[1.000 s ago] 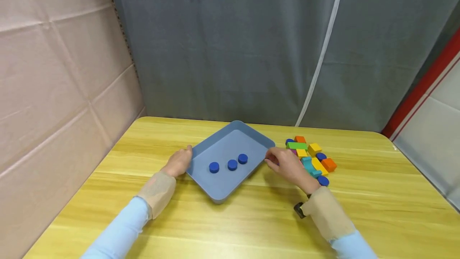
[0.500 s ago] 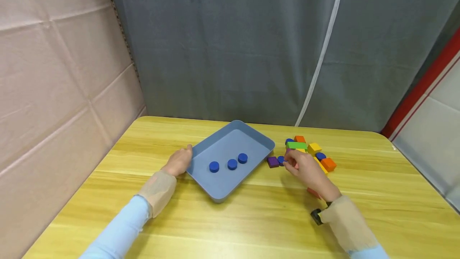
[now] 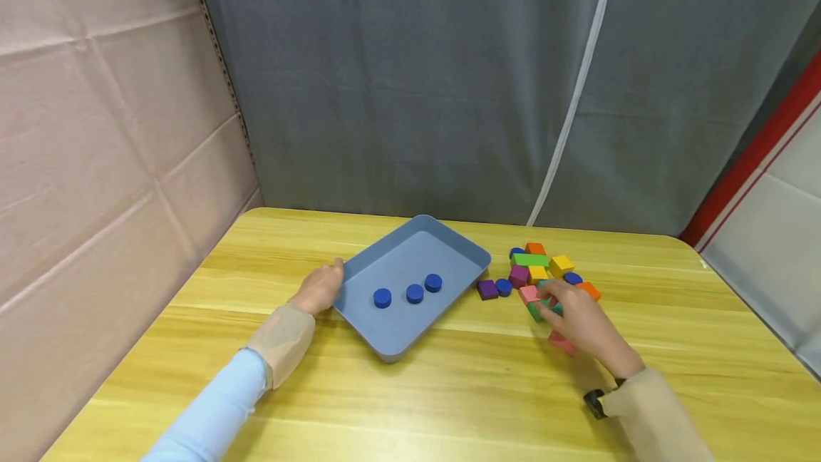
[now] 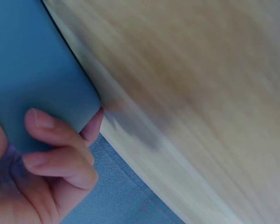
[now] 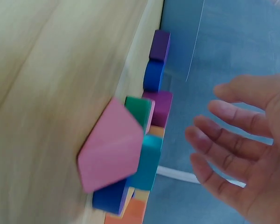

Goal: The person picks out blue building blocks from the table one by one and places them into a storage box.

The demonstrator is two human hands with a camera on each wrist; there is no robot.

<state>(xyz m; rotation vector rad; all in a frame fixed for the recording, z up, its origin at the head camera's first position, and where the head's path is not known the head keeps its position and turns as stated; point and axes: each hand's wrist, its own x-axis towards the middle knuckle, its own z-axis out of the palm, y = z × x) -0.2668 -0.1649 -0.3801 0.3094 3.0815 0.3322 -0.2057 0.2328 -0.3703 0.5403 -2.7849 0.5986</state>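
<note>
My left hand (image 3: 318, 289) grips the left side of a shallow blue-grey tray (image 3: 400, 262); in the left wrist view its fingers curl at the tray's wall. Three blue round blocks (image 3: 414, 294) lie inside the tray. My right hand (image 3: 580, 323) hovers over a group of coloured blocks, its fingers relaxed and holding nothing. Beneath and around it are a pink block (image 3: 562, 343), a teal block (image 5: 148, 163) and a green block (image 5: 137, 111), partly hidden by the hand in the head view.
A purple block (image 3: 487, 289) and a blue round block (image 3: 503, 287) lie by the tray's right side. Beyond the right hand are a long green block (image 3: 530, 260) and a yellow block (image 3: 561, 266). A grey curtain (image 3: 398, 91) hangs behind the wooden table (image 3: 359, 412).
My right hand has moved right from the tray's edge to over the blocks, and its fingers have loosened. The purple block and a blue round block beside the tray are uncovered. The left hand stays put.
</note>
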